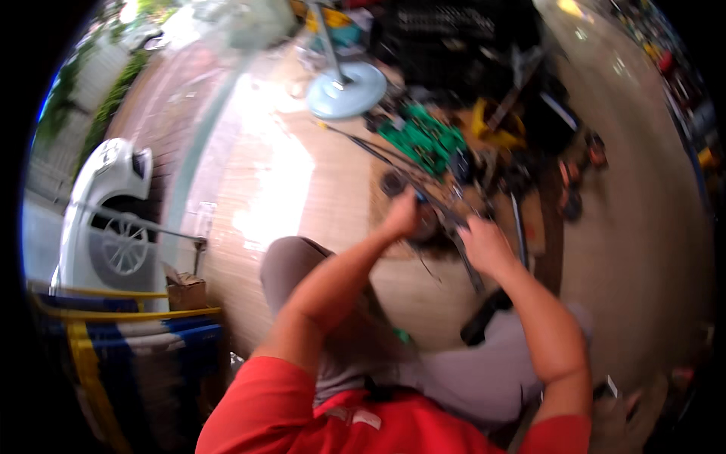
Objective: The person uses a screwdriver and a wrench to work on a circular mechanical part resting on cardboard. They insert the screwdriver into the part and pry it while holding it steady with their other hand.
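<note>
My left hand (402, 215) is closed around a long thin dark rod (440, 206). A bit of blue shows on the rod beside the fingers. Farther right, my right hand (482, 240) is closed on the rod's nearer end. The rod slants up and to the left, past a round dark part (392, 182). Motion blur hides its exact kind and the finger details. Under the hands, another round metal-looking part (426, 225) lies on a brown board (533, 219), partly covered by my left hand.
Green plastic pieces (423, 138), a yellow container (497, 125) and many dark tools crowd the floor beyond. A pale round stand base (346, 91) stands behind them. My bent legs (469, 371) flank the work. Yellow-and-blue folded frames (144, 340) stand at left.
</note>
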Action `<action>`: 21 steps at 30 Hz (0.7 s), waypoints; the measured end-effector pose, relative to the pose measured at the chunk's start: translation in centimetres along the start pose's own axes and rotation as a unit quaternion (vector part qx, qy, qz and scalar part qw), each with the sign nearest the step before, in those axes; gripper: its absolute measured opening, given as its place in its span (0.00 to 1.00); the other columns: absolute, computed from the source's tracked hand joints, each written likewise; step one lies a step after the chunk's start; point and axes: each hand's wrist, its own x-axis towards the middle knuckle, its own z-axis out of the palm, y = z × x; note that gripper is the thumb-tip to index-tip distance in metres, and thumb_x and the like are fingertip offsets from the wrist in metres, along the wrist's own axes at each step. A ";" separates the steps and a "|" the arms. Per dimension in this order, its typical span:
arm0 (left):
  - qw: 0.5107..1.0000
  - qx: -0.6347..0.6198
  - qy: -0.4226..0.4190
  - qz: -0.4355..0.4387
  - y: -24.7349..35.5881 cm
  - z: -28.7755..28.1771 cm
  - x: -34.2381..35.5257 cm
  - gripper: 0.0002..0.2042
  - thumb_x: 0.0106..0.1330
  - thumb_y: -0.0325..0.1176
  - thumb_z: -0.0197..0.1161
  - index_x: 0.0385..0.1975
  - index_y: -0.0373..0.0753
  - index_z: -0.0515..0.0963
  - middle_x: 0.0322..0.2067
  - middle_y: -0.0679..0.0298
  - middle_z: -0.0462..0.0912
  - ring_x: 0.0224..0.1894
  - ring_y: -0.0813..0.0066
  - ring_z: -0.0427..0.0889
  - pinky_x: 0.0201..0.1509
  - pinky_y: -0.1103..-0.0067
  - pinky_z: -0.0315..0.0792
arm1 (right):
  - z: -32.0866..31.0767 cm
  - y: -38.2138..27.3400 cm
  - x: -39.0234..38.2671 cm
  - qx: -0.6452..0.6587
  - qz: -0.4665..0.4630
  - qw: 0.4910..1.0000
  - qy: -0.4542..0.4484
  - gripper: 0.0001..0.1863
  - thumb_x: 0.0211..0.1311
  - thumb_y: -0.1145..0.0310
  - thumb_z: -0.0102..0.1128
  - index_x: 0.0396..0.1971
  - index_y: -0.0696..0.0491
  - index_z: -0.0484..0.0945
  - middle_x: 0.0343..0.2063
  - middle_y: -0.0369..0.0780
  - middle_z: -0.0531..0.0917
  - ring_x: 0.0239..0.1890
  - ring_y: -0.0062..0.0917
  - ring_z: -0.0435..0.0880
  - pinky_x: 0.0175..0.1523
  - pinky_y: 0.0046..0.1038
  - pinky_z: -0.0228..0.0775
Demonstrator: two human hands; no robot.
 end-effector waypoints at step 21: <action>0.997 -0.040 -0.061 -0.037 1.8 -1.1 -0.2 0.20 0.67 0.39 0.65 0.53 0.35 0.71 0.36 0.47 0.83 0.40 0.53 0.84 0.45 0.66 0.76 | -1.4 -0.3 0.4 0.006 0.023 1.000 0.001 0.15 0.69 0.60 0.53 0.36 0.59 0.74 0.32 0.55 0.83 0.40 0.52 0.82 0.46 0.49 0.72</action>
